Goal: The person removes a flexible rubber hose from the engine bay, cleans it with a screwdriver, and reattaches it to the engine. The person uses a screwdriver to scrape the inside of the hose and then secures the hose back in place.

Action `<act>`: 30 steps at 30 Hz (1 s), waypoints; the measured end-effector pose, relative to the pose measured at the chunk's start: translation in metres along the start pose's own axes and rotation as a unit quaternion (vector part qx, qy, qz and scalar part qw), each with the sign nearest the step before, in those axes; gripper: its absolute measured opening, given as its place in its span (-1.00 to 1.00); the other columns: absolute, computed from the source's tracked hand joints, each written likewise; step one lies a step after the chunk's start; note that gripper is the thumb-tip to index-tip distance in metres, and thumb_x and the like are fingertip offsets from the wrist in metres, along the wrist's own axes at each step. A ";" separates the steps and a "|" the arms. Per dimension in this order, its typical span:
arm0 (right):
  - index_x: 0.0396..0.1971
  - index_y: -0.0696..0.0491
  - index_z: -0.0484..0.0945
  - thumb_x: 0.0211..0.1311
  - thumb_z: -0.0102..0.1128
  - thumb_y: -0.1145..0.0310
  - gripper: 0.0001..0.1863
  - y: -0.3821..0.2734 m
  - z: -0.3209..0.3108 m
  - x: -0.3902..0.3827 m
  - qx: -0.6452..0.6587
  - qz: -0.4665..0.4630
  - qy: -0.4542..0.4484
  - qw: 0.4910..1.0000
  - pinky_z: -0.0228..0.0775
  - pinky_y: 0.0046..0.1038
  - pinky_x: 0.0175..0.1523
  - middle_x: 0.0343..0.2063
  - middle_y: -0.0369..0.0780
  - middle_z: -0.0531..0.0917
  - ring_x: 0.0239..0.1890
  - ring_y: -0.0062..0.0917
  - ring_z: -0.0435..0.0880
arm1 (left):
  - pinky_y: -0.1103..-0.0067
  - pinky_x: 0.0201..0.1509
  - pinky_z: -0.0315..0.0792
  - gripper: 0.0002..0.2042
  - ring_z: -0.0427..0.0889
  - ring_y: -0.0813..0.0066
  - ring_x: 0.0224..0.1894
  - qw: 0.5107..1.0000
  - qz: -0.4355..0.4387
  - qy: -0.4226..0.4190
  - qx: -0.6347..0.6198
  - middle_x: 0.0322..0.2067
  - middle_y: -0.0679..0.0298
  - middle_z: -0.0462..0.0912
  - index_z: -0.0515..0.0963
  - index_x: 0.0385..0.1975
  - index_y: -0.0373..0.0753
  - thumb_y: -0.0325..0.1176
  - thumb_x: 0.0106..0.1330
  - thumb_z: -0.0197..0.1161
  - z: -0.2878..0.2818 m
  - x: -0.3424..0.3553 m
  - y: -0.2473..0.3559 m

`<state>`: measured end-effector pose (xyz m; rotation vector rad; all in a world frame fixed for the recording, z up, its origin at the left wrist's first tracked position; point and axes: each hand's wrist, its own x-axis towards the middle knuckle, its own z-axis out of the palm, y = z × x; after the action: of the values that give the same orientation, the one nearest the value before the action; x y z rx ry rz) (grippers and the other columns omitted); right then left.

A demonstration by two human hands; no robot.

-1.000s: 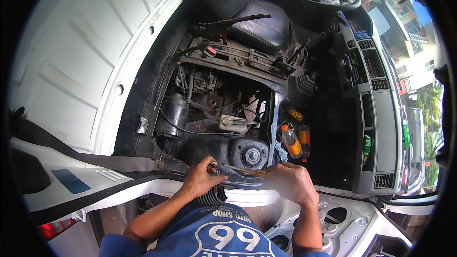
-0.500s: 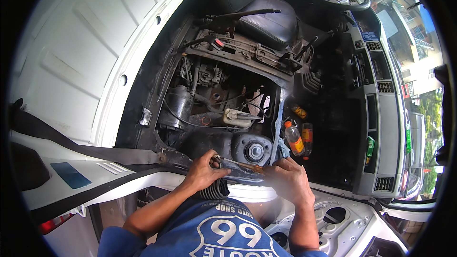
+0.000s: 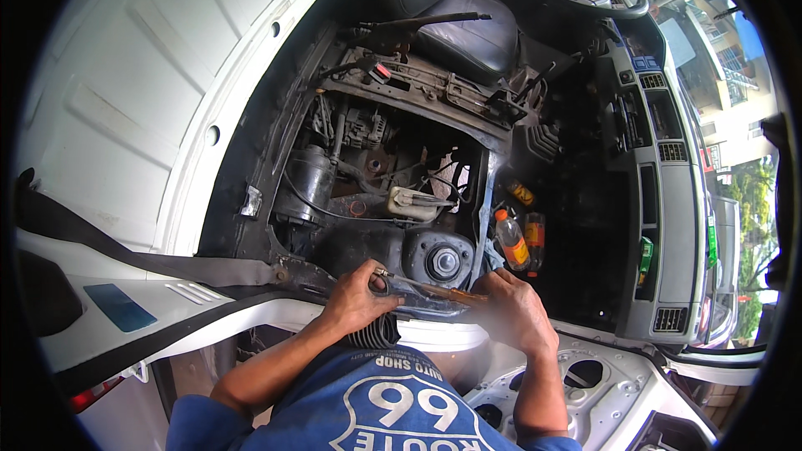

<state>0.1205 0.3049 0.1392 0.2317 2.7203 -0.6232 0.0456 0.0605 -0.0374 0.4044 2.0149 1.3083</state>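
Observation:
My left hand (image 3: pixel 359 299) is closed near the lower rim of the open engine bay, pinching a small metal piece (image 3: pixel 380 282) beside a black corrugated hose (image 3: pixel 373 332), which is partly hidden under that hand. A screwdriver-like tool (image 3: pixel 443 292) with an amber handle is gripped in my right hand (image 3: pixel 514 313), its thin metal shaft reaching across to the piece in my left fingers. The right hand is slightly blurred. Just beyond both hands sits a black round mount (image 3: pixel 443 263) with a central nut.
The engine bay holds a metal cylinder (image 3: pixel 305 188) and a translucent reservoir (image 3: pixel 412 200). A seat (image 3: pixel 464 29) and steering wheel (image 3: pixel 618 12) are at the top. Plastic bottles (image 3: pixel 511 242) lie on the footwell floor beside a blue cloth (image 3: pixel 493 257). A seat belt (image 3: pixel 200 270) stretches at left.
The view has shifted slightly, so the cab appears a little higher and farther right than a second ago. Both hands keep their grips, with only small movements.

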 end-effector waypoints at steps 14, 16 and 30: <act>-0.20 0.15 0.57 0.16 0.51 0.32 -0.67 -0.026 -0.008 -0.003 -0.072 0.074 -0.089 0.991 0.54 -0.07 -0.13 -0.27 -0.04 0.66 -0.21 0.00 0.71 | 0.42 -0.07 0.69 -0.08 0.83 0.27 -0.18 0.998 -0.024 -0.027 -0.048 -0.17 -0.05 0.78 0.32 0.41 -0.36 -0.16 0.08 0.69 -0.005 -0.005 0.005; -0.15 0.14 0.56 0.12 0.54 0.33 -0.62 -0.031 -0.008 -0.003 -0.078 0.095 -0.110 0.986 0.54 -0.08 -0.12 -0.23 -0.06 0.66 -0.18 -0.02 0.71 | 0.42 -0.06 0.69 -0.08 0.83 0.27 -0.20 0.998 -0.017 -0.035 -0.044 -0.21 -0.05 0.79 0.33 0.41 -0.36 -0.14 0.09 0.68 -0.005 -0.005 0.004; -0.22 0.13 0.56 0.29 0.41 0.27 -0.73 -0.048 -0.019 0.003 -0.107 0.130 -0.152 0.974 0.55 -0.08 -0.13 -0.23 -0.03 0.71 -0.16 -0.02 0.74 | 0.39 -0.11 0.67 -0.15 0.81 0.28 -0.24 0.994 0.011 -0.096 -0.044 -0.23 -0.08 0.78 0.43 0.33 -0.43 -0.06 0.11 0.65 -0.011 -0.003 0.008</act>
<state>0.1015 0.2710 0.1734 0.3934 2.3832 -0.2633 0.0390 0.0551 -0.0266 0.4941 1.7910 1.3148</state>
